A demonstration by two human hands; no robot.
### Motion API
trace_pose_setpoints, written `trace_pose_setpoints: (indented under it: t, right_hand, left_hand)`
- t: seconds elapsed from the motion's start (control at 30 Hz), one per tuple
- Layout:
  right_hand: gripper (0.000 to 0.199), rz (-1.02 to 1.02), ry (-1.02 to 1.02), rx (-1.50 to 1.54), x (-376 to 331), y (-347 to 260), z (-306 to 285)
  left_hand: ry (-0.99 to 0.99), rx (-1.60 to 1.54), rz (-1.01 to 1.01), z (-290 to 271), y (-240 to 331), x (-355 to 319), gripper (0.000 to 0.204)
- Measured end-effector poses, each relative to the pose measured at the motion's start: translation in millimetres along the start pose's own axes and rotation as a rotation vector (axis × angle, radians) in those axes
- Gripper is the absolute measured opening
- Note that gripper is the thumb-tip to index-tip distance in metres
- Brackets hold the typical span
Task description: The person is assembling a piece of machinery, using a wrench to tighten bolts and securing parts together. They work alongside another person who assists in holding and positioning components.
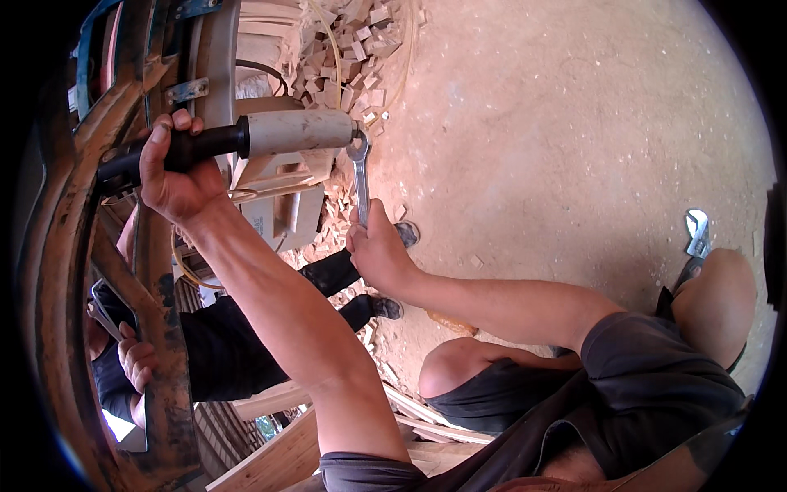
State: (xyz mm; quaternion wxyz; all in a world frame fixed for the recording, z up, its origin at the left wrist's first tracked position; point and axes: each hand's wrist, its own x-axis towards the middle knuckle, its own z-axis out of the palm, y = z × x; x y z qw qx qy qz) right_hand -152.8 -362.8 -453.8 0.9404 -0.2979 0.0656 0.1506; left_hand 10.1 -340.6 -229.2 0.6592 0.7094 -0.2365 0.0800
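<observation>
My left hand (180,168) is wrapped around the black part of a cylinder (299,131) with a grey body, which lies roughly level next to a rusty brown metal frame (61,238). My right hand (381,250) is closed on the shank of a silver wrench (361,184). The wrench's head is at the small stub on the cylinder's right end; I cannot tell how it fits there. Behind the frame, another person's hand (138,361) rests near a metal tool (102,312), its kind partly hidden by the frame.
An adjustable wrench (698,234) lies on the dusty floor (557,139) at the right. Wood offcuts (357,53) are piled at the back, with a yellowish hose (334,49) beside them. Long boards (275,455) lie below. A person in black clothing (234,348) is behind my left arm.
</observation>
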Motion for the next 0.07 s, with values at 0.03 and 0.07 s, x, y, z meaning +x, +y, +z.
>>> trace_pose_setpoints:
  t: [0.03, 0.07]
  right_hand:
    - [0.016, 0.034, -0.009, 0.005, -1.5, -5.2, -2.4]
    - [0.02, 0.068, -0.018, 0.011, -2.8, -11.8, -6.4]
  left_hand:
    - [0.001, -0.003, 0.003, -1.9, 0.1, 0.0, 0.016]
    - [0.001, -0.006, 0.007, -3.7, 0.3, 0.3, 0.017]
